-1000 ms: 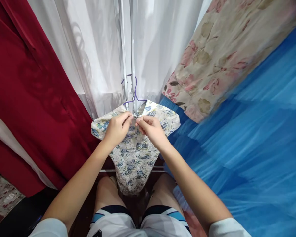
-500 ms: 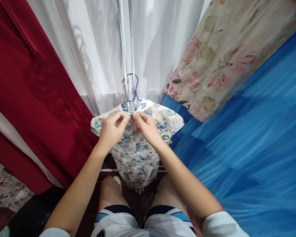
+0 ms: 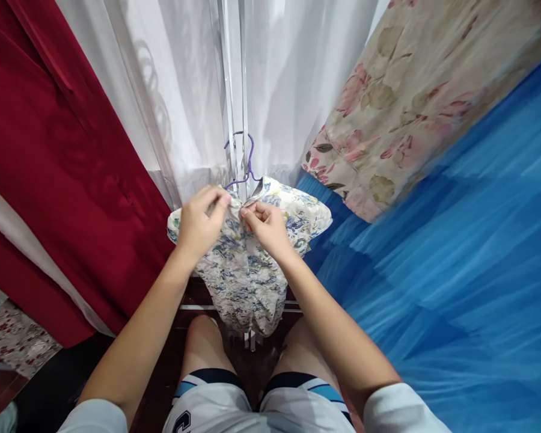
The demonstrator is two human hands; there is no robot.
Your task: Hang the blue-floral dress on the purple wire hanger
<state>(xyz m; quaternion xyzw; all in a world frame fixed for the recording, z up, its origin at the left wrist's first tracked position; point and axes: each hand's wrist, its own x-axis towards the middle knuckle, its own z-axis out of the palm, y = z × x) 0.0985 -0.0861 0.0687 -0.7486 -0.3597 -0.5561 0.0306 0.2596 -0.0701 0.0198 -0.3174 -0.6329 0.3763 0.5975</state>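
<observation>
A white dress with blue and yellow flowers [image 3: 247,288] hangs in front of me on a purple hanger [image 3: 250,157]. The hanger's hook is at a pair of pale upright metal bars [image 3: 228,78]. At the left side of the neckline, my left hand [image 3: 201,219] pinches the fabric edge between thumb and fingers; it is slightly blurred. My right hand [image 3: 267,225] is closed in a pinch on the dress near the middle of the neck opening. The small detail between the fingertips is hidden.
White curtain cloth [image 3: 293,78] hangs behind the bars. Long red cloth [image 3: 72,174] hangs on the left. To the right are a beige floral garment [image 3: 379,120] and blue tulle [image 3: 455,258]. My knees are below the dress, by a low metal bar [image 3: 198,307].
My left hand has moved slightly up and left, away from the right hand, so the fingertips are farther apart. The right hand stays nearly in place. The dress has shifted slightly.
</observation>
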